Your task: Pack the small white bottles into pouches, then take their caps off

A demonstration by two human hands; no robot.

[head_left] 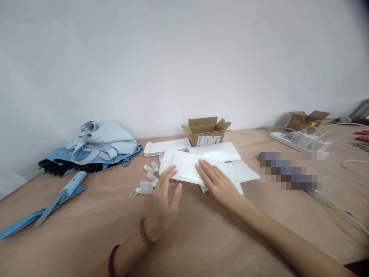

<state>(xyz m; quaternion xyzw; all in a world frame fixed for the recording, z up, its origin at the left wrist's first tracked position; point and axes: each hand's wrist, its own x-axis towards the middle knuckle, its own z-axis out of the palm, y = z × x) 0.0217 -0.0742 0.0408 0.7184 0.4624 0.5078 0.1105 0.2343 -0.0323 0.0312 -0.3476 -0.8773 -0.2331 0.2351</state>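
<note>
White bubble mailers [187, 166] lie in a loose, overlapping pile in the middle of the table. My right hand [216, 181] rests flat on the top mailer, fingers stretched out. At that mailer's left end is my left hand [165, 192], its fingers apart and slightly blurred; whether it touches the mailer I cannot tell. Several small translucent white bottles [145, 184], some with thin loops, lie just left of my left hand. Another stack of white mailers [165, 147] sits behind the pile.
An open cardboard box [206, 134] stands behind the mailers. To the left lie a blue umbrella [75, 182] and a light blue cloth bag [106, 140]. On the right are a power strip [300, 142] with cables, a second box [307, 121] and a pixelated dark object [288, 171].
</note>
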